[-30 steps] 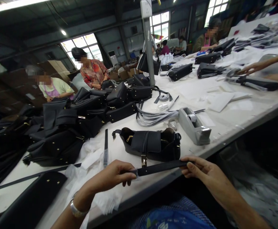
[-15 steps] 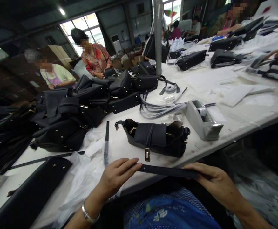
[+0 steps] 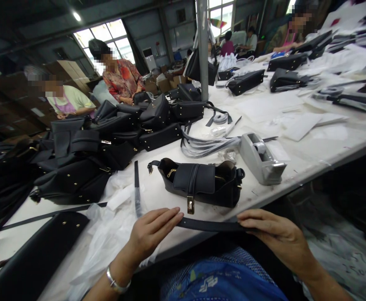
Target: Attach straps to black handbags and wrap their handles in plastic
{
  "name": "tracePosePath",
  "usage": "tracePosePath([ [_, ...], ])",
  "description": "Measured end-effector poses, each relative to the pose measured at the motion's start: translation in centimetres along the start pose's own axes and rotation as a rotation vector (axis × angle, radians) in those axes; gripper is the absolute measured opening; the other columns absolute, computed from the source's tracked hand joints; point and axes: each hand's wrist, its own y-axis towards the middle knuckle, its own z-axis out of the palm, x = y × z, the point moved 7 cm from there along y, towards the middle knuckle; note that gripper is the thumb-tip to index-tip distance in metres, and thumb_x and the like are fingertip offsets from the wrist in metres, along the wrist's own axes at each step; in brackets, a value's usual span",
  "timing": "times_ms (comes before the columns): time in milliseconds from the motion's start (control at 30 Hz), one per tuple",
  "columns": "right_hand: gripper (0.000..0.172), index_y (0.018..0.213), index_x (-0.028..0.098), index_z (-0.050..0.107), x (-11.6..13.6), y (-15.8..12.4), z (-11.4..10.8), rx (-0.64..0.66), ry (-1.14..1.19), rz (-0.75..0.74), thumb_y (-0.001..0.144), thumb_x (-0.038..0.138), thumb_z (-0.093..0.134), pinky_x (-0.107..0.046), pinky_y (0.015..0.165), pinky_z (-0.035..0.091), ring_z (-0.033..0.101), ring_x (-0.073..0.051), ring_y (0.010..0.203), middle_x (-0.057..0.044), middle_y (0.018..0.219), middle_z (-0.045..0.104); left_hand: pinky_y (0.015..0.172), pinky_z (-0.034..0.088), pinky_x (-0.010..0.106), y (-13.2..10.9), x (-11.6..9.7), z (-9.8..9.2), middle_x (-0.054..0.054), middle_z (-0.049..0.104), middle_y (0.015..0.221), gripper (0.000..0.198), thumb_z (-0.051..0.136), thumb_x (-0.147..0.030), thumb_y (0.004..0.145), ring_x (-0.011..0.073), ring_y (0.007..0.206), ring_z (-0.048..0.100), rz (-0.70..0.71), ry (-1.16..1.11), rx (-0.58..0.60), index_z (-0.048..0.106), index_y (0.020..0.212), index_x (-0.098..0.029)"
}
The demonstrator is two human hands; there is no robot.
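Observation:
Between my two hands a black strap [image 3: 209,225] stretches along the table's front edge. My left hand [image 3: 153,230] pinches its left end, thumb hidden beneath the fingers. Toward the other end, my right hand [image 3: 273,234] is closed on the strap, fingers on top. Just beyond it a black handbag [image 3: 198,184] sits on the white table, its flap over the middle and both sides gaping. A gold clasp [image 3: 190,205] hangs from the flap's tab close to the strap.
A grey tape dispenser [image 3: 261,161] stands right of the handbag, near plastic-wrapped straps [image 3: 201,144]. Black handbags [image 3: 85,167] are heaped at left beside crumpled clear plastic [image 3: 107,234]. A metal post [image 3: 203,50] rises behind. Co-workers [image 3: 120,75] stand across the table.
My right hand has shifted slightly left along the strap, and the strap now bows a little. The whole view has swung slightly to the right.

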Motion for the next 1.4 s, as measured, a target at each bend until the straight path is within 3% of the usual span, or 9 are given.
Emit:
tracePosePath([
  [133, 0.032, 0.109, 0.036, 0.076, 0.7, -0.3, 0.6, 0.042, -0.017, -0.015, 0.087, 0.014, 0.069, -0.021, 0.089, 0.058, 0.073, -0.016, 0.099, 0.000, 0.112, 0.076, 0.092, 0.057, 0.035, -0.3, -0.1, -1.1, 0.012, 0.071, 0.119, 0.034, 0.055, -0.005, 0.097, 0.0205, 0.109, 0.064, 0.003, 0.079, -0.123, 0.063, 0.130, -0.011],
  [267, 0.032, 0.112, 0.034, 0.075, 0.3, -0.7, 1.8, 0.071, -0.055, 0.059, 0.084, 0.020, 0.075, -0.022, 0.094, 0.057, 0.072, -0.018, 0.102, 0.000, 0.112, 0.076, 0.089, 0.058, 0.034, -1.1, 0.4, -0.6, 0.009, 0.073, 0.116, 0.036, 0.062, -0.006, 0.094, 0.0197, 0.105, 0.066, -0.010, 0.100, -0.144, 0.064, 0.129, -0.014],
  [633, 0.026, 0.109, 0.032, 0.076, -3.0, -1.3, 4.9, 0.089, -0.078, 0.181, 0.083, 0.039, 0.075, -0.034, 0.099, 0.057, 0.071, -0.023, 0.106, -0.003, 0.114, 0.076, 0.087, 0.059, 0.035, -4.2, 3.1, 2.0, 0.008, 0.071, 0.122, 0.038, 0.055, -0.008, 0.098, 0.0190, 0.104, 0.067, -0.122, 0.082, -0.083, 0.060, 0.133, -0.022],
  [933, 0.024, 0.106, 0.031, 0.078, -3.6, -0.9, 5.5, 0.100, -0.090, 0.202, 0.083, 0.037, 0.075, -0.038, 0.100, 0.056, 0.072, -0.025, 0.105, -0.004, 0.111, 0.077, 0.089, 0.058, 0.034, -4.9, 3.6, 3.4, 0.010, 0.070, 0.124, 0.035, 0.052, -0.009, 0.099, 0.0181, 0.106, 0.067, -0.144, 0.078, -0.009, 0.060, 0.132, -0.020],
  [1167, 0.023, 0.104, 0.029, 0.079, -3.6, -0.7, 5.3, 0.072, -0.023, 0.241, 0.082, 0.035, 0.076, -0.037, 0.099, 0.055, 0.071, -0.026, 0.105, -0.005, 0.110, 0.077, 0.090, 0.057, 0.035, -4.4, 3.6, 3.2, 0.011, 0.069, 0.124, 0.035, 0.052, -0.009, 0.099, 0.0185, 0.107, 0.067, -0.129, 0.070, -0.013, 0.060, 0.131, -0.019],
  [1267, 0.018, 0.094, 0.025, 0.081, -3.9, -0.8, 5.5, 0.067, 0.057, 0.324, 0.085, 0.039, 0.073, -0.032, 0.086, 0.060, 0.074, -0.024, 0.089, -0.006, 0.094, 0.079, 0.086, 0.058, 0.032, -4.1, 3.4, 3.7, 0.012, 0.071, 0.119, 0.034, 0.052, -0.008, 0.098, 0.0187, 0.104, 0.068, -0.110, 0.041, 0.036, 0.060, 0.130, -0.016],
  [1400, 0.035, 0.091, 0.016, 0.078, -5.3, -1.3, 6.0, -0.001, 0.258, 0.606, 0.085, 0.049, 0.070, -0.027, 0.062, 0.059, 0.070, -0.019, 0.061, -0.006, 0.067, 0.075, 0.071, 0.056, 0.027, -4.0, 3.7, 5.4, 0.009, 0.075, 0.096, 0.024, 0.051, -0.018, 0.100, 0.0174, 0.082, 0.071, -0.199, -0.084, 0.208, 0.063, 0.121, -0.016],
])
